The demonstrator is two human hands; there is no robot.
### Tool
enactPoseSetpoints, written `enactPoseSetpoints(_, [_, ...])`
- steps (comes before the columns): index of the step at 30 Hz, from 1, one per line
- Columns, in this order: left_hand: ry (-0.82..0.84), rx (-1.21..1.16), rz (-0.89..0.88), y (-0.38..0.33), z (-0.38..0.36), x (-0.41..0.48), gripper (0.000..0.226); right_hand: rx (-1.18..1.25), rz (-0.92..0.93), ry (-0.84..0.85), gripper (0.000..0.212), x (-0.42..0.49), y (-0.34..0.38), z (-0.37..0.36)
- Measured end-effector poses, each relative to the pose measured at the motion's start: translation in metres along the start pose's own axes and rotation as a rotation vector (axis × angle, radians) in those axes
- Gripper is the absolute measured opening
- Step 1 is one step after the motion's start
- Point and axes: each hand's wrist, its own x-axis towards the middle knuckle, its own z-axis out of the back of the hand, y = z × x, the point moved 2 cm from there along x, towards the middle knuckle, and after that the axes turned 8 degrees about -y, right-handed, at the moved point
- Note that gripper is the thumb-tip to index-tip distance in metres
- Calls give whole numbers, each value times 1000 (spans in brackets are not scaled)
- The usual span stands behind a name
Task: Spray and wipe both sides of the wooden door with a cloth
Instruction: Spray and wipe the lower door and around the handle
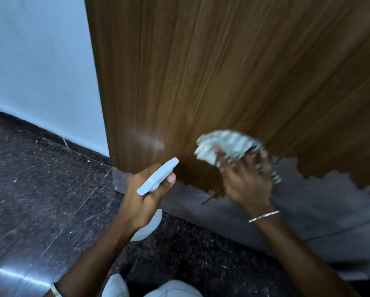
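Left hand [141, 196] grips spray bottle [156, 179], nozzle toward door [222, 71]; right hand [246, 179] presses bunched cloth [224, 144] on lower door, above peeled veneer; dark speckled floor [30, 189]

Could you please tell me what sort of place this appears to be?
Probably an indoor room or hallway: a wooden door, a pale painted wall and a dark speckled stone floor.

You have one wooden door [222, 71] in view. Near its lower part, count one spray bottle [156, 179] and one cloth [227, 144]. Two hands show in front of the door: one left hand [141, 200], one right hand [246, 181]. Count two wrist items nearer you than the door: one thin bracelet [263, 216], one metal band [55, 291].
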Motion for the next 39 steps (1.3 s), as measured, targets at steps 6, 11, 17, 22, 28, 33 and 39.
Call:
enactPoseSetpoints(6, [-11,-11,14,-8,-16,0,22,-156,-393,-201,62,51,-78,22])
enactPoseSetpoints(11, [24,-36,7,-11,-33,-3,33,-148,3,4,71,-28,-26,1])
enactPoseSetpoints(17, [74,-24,6,-10,-47,-23,37,-119,382,384,50,-110,6,-5])
enactPoseSetpoints(22, [24,-57,29,-11,-47,-30,44,-50,27,85,64,-68,-42,12])
enactPoseSetpoints(28, [-48,-53,-8,-15,-43,-30,25,12,-360,-87,57,16,-54,23])
enactPoseSetpoints(33, [-149,-35,-50,-9,-25,-30,9,22,-189,-55,56,28,11,-2])
enactPoseSetpoints(39, [-159,-25,-39,-4,-6,-27,7,-83,556,338,55,-73,63,-30])
